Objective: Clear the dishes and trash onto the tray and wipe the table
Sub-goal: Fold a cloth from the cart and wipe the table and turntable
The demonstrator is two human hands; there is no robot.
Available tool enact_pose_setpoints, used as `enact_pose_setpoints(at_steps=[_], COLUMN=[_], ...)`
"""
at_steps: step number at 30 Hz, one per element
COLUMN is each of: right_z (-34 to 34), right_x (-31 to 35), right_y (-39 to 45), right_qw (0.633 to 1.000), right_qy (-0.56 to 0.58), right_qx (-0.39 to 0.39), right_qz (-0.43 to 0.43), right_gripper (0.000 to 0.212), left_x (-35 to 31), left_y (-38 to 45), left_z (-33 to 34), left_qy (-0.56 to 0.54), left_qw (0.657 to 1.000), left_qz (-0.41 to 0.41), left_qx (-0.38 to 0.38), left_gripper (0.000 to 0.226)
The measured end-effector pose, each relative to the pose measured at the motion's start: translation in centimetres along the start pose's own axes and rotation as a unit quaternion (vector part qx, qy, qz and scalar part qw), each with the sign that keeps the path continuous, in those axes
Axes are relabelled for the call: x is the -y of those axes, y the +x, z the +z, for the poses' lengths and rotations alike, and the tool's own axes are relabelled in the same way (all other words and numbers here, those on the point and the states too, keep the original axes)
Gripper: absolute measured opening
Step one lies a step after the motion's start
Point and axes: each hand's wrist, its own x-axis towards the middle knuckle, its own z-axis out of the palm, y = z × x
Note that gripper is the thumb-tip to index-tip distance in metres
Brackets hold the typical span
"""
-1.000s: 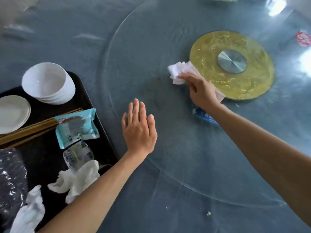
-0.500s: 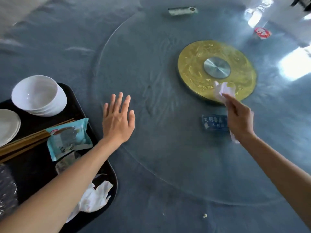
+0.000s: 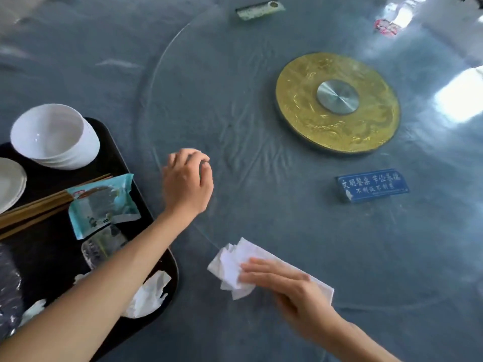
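The right hand's fingers [image 3: 264, 270] lie flat and close together on a crumpled white tissue [image 3: 232, 267], pressing it to the surface [image 3: 261, 335] at the near rim of the glass turntable [image 3: 235, 100]. Up and left of them, the left hand [image 3: 187, 184] hovers with its fingers [image 3: 193, 155] loosely curled, pinching nothing. Further left sits the black tray [image 3: 52, 257], holding stacked white bowls [image 3: 55, 137], chopsticks [image 3: 34, 207], a teal wrapper [image 3: 102, 205] and used tissue [image 3: 149, 296]. Beyond the fingers to the right lie a blue sign block [image 3: 372, 185] and the gold hub [image 3: 337, 103].

The tissue looks thin; pressed hard across the turntable's edge it could tear, or the glass could spin under the wipe.

Half a second ago the right hand held the tissue up by the gold hub; now it is at the near rim. The left hand's fingers, then spread, have curled.
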Motion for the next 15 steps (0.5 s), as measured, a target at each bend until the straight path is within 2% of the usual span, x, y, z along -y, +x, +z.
enact_pose_setpoints(at_steps=[1,3,5,6,8,10,13,15], right_z=[-1.4,-5.6,-11.1,-13.5,-16.3,-15.4,-10.4,-7.3], right_x=[-0.3,-2.4,-6.0,-7.9,-11.4,-12.7,-10.2,-7.9], right_y=[-0.1,1.6,5.8,8.3,13.0,17.2,21.0,20.0], right_qw=[0.999,0.975,0.923,0.899,0.879,0.881,0.912,0.943], right_qy=[-0.002,-0.049,-0.106,-0.131,-0.151,-0.183,-0.224,-0.204], right_qx=[-0.048,-0.2,-0.324,-0.352,-0.348,-0.314,-0.243,-0.189], right_qz=[0.018,0.079,0.179,0.225,0.289,0.304,0.243,0.183], right_gripper=[0.056,0.054,0.045,0.041,0.038,0.041,0.042,0.043], left_x=[-0.1,-0.1,-0.1,-0.2,-0.8,-1.8,-3.4,-3.6], left_y=[0.9,1.7,1.0,0.2,-1.2,-2.4,-4.4,-5.5], left_z=[0.3,1.2,2.3,2.8,3.6,3.9,3.8,3.1], left_qy=[0.013,0.065,0.128,0.15,0.165,0.154,0.131,0.093], left_qw=[1.0,0.997,0.988,0.985,0.983,0.985,0.988,0.994], left_qz=[0.005,0.002,-0.021,-0.026,-0.03,-0.04,-0.063,-0.04], left_qx=[0.011,0.051,0.079,0.08,0.074,0.065,0.061,0.049], left_gripper=[0.039,0.046,0.058,0.062,0.065,0.066,0.064,0.06])
